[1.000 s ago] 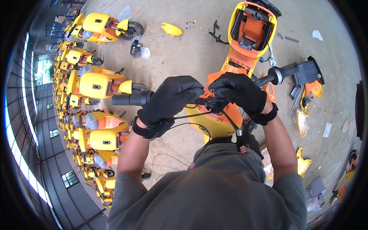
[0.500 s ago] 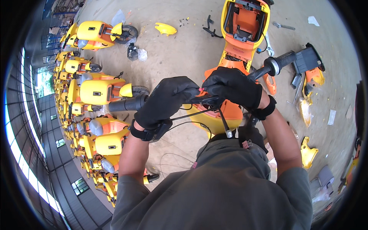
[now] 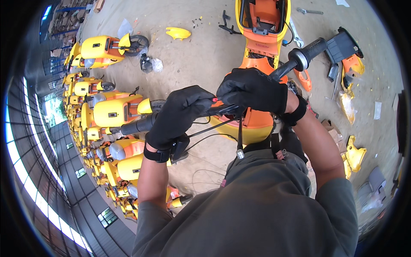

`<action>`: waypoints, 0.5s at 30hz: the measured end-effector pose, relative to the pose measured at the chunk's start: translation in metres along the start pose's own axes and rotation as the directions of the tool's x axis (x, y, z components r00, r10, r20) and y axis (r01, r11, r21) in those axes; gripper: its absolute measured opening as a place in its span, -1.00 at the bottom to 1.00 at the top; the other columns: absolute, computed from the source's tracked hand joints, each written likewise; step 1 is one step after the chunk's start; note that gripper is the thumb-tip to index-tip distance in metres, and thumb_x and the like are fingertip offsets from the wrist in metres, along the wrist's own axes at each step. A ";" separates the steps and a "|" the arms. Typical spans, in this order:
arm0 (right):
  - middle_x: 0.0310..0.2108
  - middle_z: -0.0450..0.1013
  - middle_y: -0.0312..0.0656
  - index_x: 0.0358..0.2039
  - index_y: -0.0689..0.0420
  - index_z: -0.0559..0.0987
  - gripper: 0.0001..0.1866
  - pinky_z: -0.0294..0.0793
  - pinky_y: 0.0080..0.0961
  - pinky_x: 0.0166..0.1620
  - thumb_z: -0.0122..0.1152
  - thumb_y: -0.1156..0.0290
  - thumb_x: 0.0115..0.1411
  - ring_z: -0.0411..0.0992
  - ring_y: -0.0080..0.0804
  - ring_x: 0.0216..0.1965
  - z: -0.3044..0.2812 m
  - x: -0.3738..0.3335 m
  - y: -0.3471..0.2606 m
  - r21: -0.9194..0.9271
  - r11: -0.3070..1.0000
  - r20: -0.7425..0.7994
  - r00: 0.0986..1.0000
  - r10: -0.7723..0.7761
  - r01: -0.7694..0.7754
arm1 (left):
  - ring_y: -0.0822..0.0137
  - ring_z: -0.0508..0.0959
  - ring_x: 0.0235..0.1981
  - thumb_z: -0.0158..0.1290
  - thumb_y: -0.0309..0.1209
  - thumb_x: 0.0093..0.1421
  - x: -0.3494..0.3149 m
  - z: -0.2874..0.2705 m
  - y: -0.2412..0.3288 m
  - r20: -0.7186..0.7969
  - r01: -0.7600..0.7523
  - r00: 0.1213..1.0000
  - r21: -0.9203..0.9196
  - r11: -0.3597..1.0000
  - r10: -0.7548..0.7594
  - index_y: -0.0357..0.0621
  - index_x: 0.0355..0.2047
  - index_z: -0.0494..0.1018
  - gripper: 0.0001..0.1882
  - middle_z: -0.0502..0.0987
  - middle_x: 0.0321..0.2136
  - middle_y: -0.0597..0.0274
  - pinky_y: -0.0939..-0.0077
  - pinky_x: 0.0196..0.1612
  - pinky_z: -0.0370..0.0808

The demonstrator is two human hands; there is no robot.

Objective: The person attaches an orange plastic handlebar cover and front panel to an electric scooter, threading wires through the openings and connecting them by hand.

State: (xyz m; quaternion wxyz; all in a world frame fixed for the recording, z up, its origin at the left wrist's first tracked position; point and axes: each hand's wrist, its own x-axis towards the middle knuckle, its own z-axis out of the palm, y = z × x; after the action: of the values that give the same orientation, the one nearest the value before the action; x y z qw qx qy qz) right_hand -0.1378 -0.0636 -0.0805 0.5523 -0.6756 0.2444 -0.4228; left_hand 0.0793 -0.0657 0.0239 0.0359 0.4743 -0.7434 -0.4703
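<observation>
My left hand [image 3: 177, 112], in a black glove, is closed in a pinch at a small red piece [image 3: 215, 100], perhaps a connector. Facing it, my right hand [image 3: 253, 91], also gloved, is closed with its fingertips close to the red piece; what lies inside its pinch is hidden. Both hands are above the handlebar of a yellow and orange scooter [image 3: 255, 128]. The bar's left grip [image 3: 136, 126] and right grip [image 3: 315, 48] stick out past my hands. Below hang black cables [image 3: 212, 136] and a black cable with a metal end [image 3: 240, 153].
Rows of yellow scooters [image 3: 112, 112] stand to the left. On the floor lie a yellow panel [image 3: 178, 33], a black bent bracket [image 3: 228, 23] and a wrench [image 3: 310, 11]. A dark grey box [image 3: 343, 47] and yellow parts [image 3: 353, 155] are at the right.
My view has shifted, and both hands sit slightly further left in the picture. The red piece stays between my fingertips, showing a little more. The metal-ended cable hangs further left.
</observation>
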 end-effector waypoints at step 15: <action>-0.47 0.45 -0.21 -0.36 0.16 0.54 -0.84 0.40 -0.43 -0.31 0.22 0.37 0.06 0.42 -0.27 -0.40 -0.001 0.003 0.002 -0.031 0.999 0.059 0.998 -0.009 0.011 | 0.56 0.43 -0.37 -0.01 -0.53 0.16 0.000 0.002 -0.003 -0.003 0.100 0.995 -0.206 0.973 -0.102 -0.33 -0.26 0.48 -0.84 0.49 -0.39 0.30 0.67 -0.29 0.37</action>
State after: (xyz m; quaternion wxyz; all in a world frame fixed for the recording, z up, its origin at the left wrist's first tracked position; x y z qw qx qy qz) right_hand -0.1369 -0.0667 -0.0820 0.5466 -0.6975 0.2312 -0.4016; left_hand 0.0806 -0.0641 0.0202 0.0660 0.5084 -0.6654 -0.5426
